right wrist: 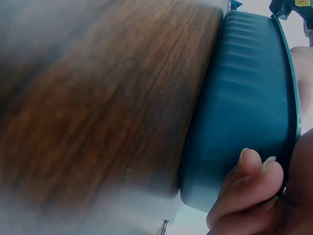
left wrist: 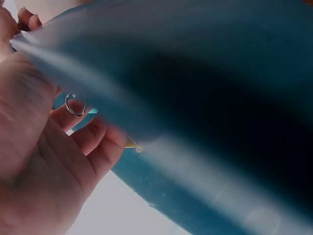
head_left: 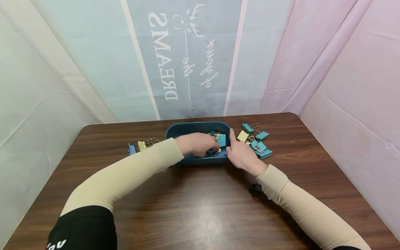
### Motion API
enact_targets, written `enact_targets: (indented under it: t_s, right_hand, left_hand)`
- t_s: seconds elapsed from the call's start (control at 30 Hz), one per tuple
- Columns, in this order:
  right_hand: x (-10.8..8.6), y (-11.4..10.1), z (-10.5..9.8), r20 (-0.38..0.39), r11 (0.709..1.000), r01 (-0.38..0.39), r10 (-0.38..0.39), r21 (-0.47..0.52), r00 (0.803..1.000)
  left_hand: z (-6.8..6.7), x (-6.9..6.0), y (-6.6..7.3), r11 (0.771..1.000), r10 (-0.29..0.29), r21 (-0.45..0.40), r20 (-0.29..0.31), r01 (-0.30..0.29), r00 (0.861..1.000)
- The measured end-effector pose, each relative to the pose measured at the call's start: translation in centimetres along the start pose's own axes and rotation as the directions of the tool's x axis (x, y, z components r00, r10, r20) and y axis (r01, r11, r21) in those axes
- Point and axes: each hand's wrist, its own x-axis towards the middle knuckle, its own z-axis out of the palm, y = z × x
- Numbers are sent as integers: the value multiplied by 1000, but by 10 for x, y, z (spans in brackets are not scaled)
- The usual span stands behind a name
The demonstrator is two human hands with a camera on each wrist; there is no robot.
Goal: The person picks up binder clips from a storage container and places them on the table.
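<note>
A dark blue plastic bin stands near the table's far edge, with teal, blue and yellow binder clips inside its right half. My left hand reaches over the near rim into it, its fingers among the clips beside a teal binder clip. In the left wrist view, a wire clip handle lies against the fingers; the bin wall hides part of the hand. My right hand grips the bin's right end, with bent fingers against the outer wall in the right wrist view.
Teal and yellow binder clips lie on the brown wooden table right of the bin. To its left are a blue binder clip and a yellow binder clip. A small black object shows beside the right wrist. Fabric hangs behind the table.
</note>
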Motion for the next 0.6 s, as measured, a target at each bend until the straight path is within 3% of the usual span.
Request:
enact_targets:
  t_s: [0.6]
  right_hand:
    - [0,0,-1,0,1000,3,-3,17,1000]
  left_hand:
    - [-2,-4,-2,998,-1,62,0,1,1000]
